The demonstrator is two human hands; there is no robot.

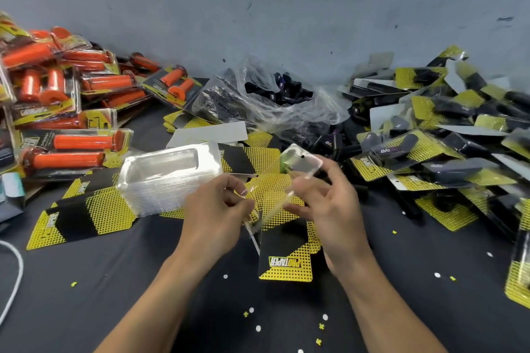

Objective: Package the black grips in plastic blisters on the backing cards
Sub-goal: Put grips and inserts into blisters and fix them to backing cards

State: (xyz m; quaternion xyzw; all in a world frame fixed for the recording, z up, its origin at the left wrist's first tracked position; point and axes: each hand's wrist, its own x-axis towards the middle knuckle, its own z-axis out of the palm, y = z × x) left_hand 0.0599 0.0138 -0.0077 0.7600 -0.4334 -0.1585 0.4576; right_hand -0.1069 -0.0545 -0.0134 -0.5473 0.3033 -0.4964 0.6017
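1. Head view: clear plastic blister [298, 165] held above black-and-yellow backing card [286, 258], pinched by left hand [218, 209] and right hand [324, 203].
2. Loose black grips [286, 89] lie beyond, bagged.
3. Risk: shell, possibly two nested, may buckle under pinch.

- A heap of packed orange grips [83, 142] fills the upper left of the frame, the packs lying criss-cross on one another.
- A pale teal box [13, 185] sits at the left edge, just below that heap.
- A white cable [20, 266] curves in from the lower left edge.
- Small white discs [225, 276] and yellow punched bits [74, 284] lie scattered over the dark bench [114, 309] in the lower half.
- A scuffed grey wall [286, 8] spans the top.
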